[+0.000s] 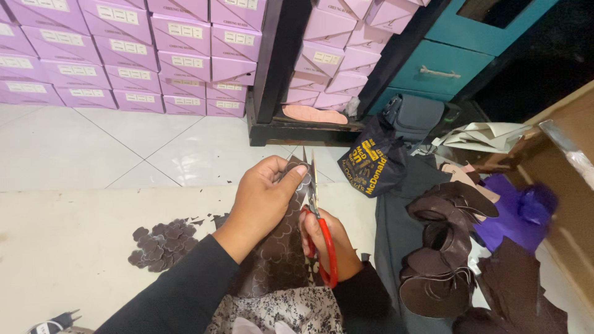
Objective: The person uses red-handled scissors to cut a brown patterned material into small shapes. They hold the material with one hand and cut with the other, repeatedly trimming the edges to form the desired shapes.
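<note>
Brown leather sheet [281, 247]: left hand [263, 198] is pinching its far edge, right hand [322, 238] is gripping red scissors [322, 235] mid-cut; next snip needs blades following the marked scallop.

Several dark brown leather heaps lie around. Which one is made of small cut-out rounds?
The pile of rounds on the floor beside the left hand. The heaps to the right are large curved pieces and ragged scraps.

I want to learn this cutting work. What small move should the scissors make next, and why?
Probably close the red-handled scissors a little further along the marked curve. The left hand holds the dark brown sheet up at its top edge, the right hand grips the handles, and the blades point up beside that edge. A pile of cut pieces lies to the left.
</note>
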